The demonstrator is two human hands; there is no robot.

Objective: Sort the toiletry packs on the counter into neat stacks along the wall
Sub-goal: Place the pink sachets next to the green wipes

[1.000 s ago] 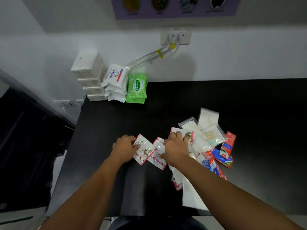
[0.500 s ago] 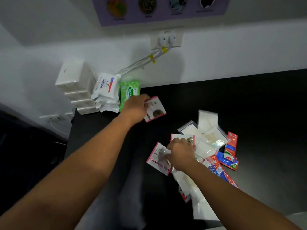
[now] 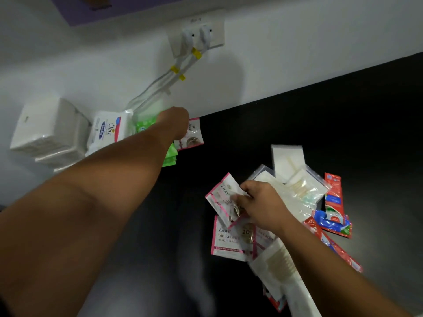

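My left hand [image 3: 175, 122] reaches to the wall and holds a pink-edged Dove sachet [image 3: 191, 137] just right of the green wipes stack [image 3: 169, 156]. My right hand [image 3: 258, 202] pinches another pink-edged Dove sachet [image 3: 222, 195] over the loose pile. A third Dove sachet [image 3: 231, 239] lies flat below it. Along the wall stand a white tissue pack stack [image 3: 45, 131] and a Dove wipes stack [image 3: 107, 131]. Clear bags of white items [image 3: 295, 179] and red toothpaste sachets [image 3: 334, 202] lie at the right of the pile.
The black counter [image 3: 297, 124] runs along a white wall. A socket with two plugs [image 3: 196, 33] sits above, and its white cables [image 3: 160, 85] drop behind the stacks. The counter's left edge lies under my left arm.
My left hand carried its sachet further back to the wall beside the green wipes. My right hand lifted a sachet off the pile. The camera moved closer.
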